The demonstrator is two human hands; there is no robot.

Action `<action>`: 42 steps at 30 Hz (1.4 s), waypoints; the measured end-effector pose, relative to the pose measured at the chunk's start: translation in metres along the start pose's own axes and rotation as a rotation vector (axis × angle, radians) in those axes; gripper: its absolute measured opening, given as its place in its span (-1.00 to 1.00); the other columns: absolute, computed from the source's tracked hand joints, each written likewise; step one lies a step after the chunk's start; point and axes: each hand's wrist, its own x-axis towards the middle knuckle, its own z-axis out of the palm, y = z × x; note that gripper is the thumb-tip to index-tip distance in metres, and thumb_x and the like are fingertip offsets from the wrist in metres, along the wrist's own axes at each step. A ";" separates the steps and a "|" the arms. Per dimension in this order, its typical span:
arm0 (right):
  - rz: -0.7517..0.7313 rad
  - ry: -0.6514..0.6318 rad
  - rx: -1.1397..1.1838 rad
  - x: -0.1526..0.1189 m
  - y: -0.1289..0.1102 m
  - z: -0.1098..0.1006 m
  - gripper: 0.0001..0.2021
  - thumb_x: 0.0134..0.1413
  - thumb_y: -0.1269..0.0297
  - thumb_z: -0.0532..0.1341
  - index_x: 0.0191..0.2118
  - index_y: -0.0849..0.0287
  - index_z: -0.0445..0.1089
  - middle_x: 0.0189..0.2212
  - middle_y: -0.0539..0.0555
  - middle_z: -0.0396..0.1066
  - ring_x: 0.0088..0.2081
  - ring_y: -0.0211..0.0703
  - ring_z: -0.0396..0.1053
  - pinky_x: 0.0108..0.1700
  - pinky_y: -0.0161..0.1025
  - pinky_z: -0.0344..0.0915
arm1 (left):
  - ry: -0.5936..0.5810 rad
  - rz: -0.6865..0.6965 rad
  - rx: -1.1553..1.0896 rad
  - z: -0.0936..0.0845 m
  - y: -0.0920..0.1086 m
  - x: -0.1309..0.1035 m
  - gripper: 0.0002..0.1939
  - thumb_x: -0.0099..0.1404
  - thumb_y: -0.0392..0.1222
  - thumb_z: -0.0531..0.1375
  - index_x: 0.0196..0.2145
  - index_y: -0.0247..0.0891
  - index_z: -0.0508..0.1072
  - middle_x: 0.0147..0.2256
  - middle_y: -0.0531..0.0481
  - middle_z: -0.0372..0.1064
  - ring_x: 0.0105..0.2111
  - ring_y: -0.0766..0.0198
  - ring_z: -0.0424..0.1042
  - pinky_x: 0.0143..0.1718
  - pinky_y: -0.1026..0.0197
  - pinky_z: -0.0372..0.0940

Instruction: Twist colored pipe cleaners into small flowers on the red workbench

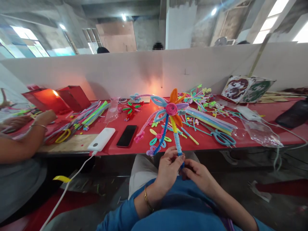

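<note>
Over my lap, in front of the table edge, I hold a pipe-cleaner flower (171, 109) upright. It has a pink coiled centre, orange, light-blue and purple loop petals, and side strands ending in small blossoms. Its stem (176, 138) is wrapped yellow, then pale blue, then dark blue at the bottom. My left hand (170, 165) is closed round the stem, thumb on the front. My right hand (196, 173) pinches the dark-blue lower end just beside it; the fingertips partly hide that end.
The red table (110, 146) bears a black phone (126, 136), a white power bank (101, 139), blue-handled scissors (223, 138), a bundle of pipe cleaners (211, 120) and another flower (159, 136). A co-worker's arm (26, 141) is at left. A white partition (120, 70) stands behind.
</note>
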 end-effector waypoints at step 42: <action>-0.011 -0.047 0.003 -0.005 0.000 -0.006 -0.78 0.06 0.16 0.07 -0.33 0.20 0.34 -0.47 0.06 0.42 -0.42 -0.22 0.35 -0.34 -0.29 0.26 | -0.053 -0.075 -0.139 -0.004 0.013 0.005 -0.85 0.05 -0.14 0.24 -0.45 -0.29 0.46 -0.48 0.02 0.40 -0.49 0.37 0.32 -0.47 0.34 0.23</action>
